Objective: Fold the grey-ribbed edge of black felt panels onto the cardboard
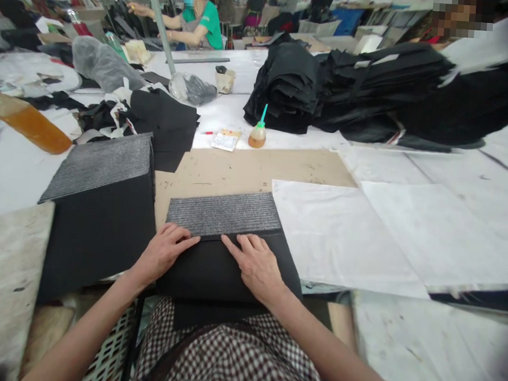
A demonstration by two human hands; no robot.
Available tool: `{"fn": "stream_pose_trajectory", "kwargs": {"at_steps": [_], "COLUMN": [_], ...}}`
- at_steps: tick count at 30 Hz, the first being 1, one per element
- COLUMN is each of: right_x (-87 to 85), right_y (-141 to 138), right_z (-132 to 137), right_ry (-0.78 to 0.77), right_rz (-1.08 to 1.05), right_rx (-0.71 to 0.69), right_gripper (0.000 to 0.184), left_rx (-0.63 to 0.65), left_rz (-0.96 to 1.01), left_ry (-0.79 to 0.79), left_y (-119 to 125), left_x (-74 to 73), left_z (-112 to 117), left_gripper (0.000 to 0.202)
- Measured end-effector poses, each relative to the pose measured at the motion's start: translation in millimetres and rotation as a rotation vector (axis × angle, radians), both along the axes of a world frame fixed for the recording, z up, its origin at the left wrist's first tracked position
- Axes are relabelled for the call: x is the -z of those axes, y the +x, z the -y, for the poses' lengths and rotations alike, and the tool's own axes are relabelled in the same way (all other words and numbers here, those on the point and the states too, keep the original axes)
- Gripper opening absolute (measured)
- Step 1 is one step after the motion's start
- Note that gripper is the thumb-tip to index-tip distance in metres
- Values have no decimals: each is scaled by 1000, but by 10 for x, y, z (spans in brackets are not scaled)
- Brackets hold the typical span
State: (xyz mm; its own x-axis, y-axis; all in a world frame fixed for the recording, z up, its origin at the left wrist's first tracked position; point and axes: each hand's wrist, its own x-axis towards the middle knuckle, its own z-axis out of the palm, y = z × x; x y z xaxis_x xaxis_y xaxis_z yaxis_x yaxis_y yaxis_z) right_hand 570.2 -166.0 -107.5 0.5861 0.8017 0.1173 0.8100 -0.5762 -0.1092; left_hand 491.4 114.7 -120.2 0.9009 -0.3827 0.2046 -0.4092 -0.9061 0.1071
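Observation:
A black fabric panel [226, 270] with a grey ribbed band [224, 214] along its far side lies before me, its near part hanging over the table edge toward my lap. My left hand [167, 251] rests on the left part of the seam between band and black cloth, thumb stretched along it. On the right part of that seam lies my right hand [257, 263], a digit extended toward the left thumb. Both hands press from above with fingers apart, gripping nothing I can see. Beside my left forearm is a stack of similar panels [99, 226].
Beyond the panel are a brown board [256, 164], a small squeeze bottle [258, 135] and a large heap of black fabric [352, 87]. White sheets [347, 232] lie right. An amber bottle [36, 126] lies tilted at left. A masked person [200, 24] works across the table.

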Motion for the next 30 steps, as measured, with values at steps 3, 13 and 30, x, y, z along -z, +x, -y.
{"fn": "stream_pose_trajectory", "kwargs": {"at_steps": [3,13,30], "right_x": [-13,26,-9], "right_y": [5,-245,-294], "right_z": [-25,-558,-837], "right_ry": [-27,68,5], "right_rz": [14,22,-3], "right_rx": [-9,-110,-130], "right_gripper": [63,47,57], "left_rx": [23,-12,-38], "left_rz": [-18,-45,-37], "left_ry": [86,139,79], "left_y": [-27,-75,-365], "left_x": [-92,-183,-147], "left_z": [18,29,-515], "left_gripper": [38,36,31]}}
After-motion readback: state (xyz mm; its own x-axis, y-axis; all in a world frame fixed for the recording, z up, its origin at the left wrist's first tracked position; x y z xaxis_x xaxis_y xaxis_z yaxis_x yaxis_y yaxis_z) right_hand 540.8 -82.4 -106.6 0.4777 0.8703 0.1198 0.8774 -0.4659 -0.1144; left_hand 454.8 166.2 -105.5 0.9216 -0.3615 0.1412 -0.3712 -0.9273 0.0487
